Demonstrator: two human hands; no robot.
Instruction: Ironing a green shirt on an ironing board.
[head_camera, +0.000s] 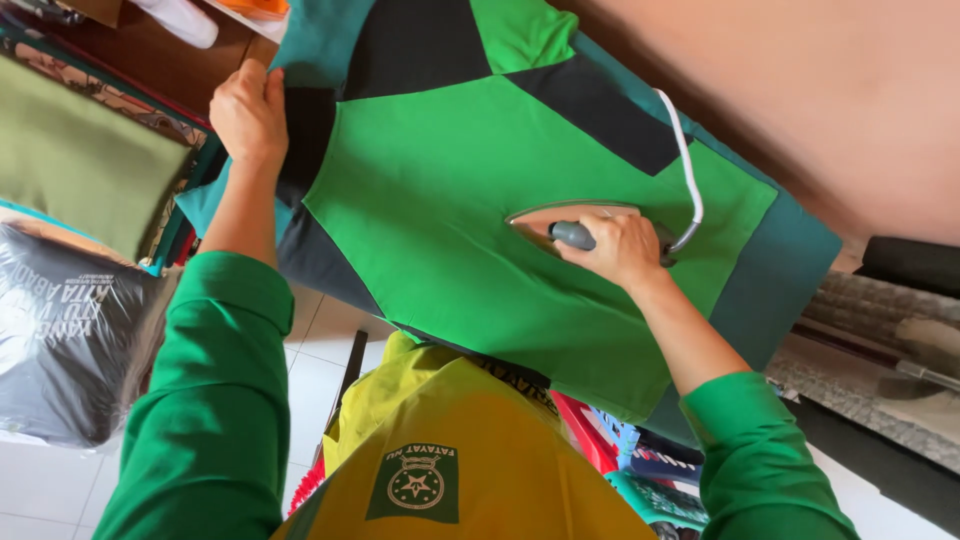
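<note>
A teal-covered ironing board (790, 260) carries a flat green garment with black panels (450, 200). A silver iron with a grey handle (580, 225) rests on the green cloth, near the board's right end.

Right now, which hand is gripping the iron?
The right hand, closed around the iron's grey handle on the green cloth; the left hand only presses the cloth's edge.
</note>
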